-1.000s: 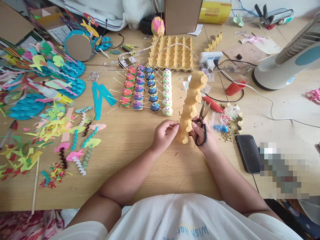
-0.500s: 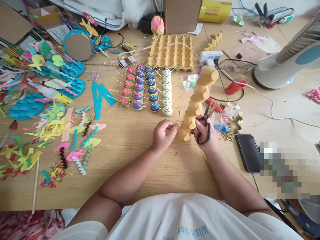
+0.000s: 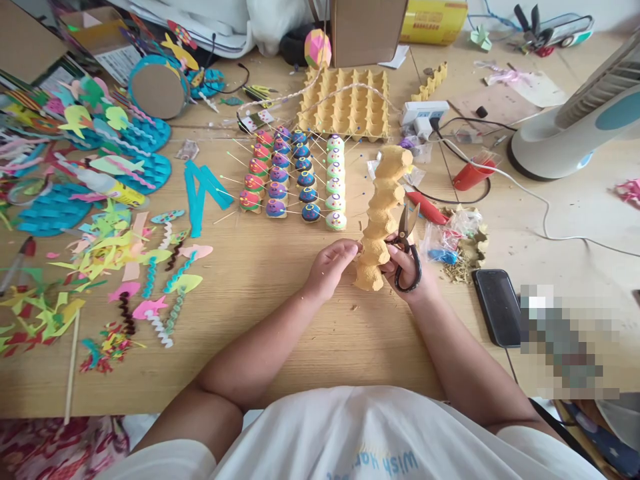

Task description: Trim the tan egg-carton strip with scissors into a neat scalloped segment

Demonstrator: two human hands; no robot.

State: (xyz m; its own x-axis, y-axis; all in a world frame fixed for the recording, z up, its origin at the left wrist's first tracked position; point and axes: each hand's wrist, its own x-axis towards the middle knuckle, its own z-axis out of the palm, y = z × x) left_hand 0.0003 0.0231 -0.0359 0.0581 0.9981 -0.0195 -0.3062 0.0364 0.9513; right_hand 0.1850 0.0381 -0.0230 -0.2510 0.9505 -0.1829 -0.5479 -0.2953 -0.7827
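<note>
A tan egg carton strip (image 3: 381, 217) with a row of bumps stands up from my hands above the table. My right hand (image 3: 411, 270) grips its lower right side and also holds a pair of black-handled scissors (image 3: 408, 250), blades partly apart and pointing away from me. At the strip's left edge, my left hand (image 3: 333, 267) is closed, thumb and fingertips pinching the cardboard; the fingertips are partly hidden. Beyond my hands stand rows of painted egg-carton caterpillars, among them a green-white one (image 3: 335, 183) and a dark blue one (image 3: 306, 179).
An egg tray (image 3: 345, 100) lies at the back. Paper fish and scraps (image 3: 115, 233) cover the left side, with blue strips (image 3: 200, 193) nearby. To the right are a phone (image 3: 497, 307), plastic bags (image 3: 453, 233), a red cup (image 3: 474, 172), a cable and a fan (image 3: 545, 150).
The carton strip has swung to the left at its top and dropped slightly, now more upright. My left fingers have shifted slightly right, against its edge. The scissors remain in my right hand.
</note>
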